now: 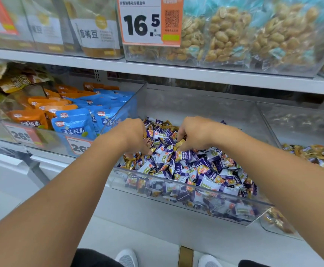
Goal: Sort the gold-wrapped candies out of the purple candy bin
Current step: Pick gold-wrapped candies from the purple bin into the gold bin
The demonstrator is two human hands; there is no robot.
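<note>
I had both hands down in the clear bin (186, 187) of purple candies (201, 166). My right hand (194, 132) pinched a gold candy (179, 143) near the middle of the heap; my left hand (136, 135) was curled around several more gold ones at the left edge. I judged it best to lift each by its twisted end, so no purple wrappers came along.

Both arms extended — left hand (133, 134) curled, right hand (194, 132) pinching.
</note>
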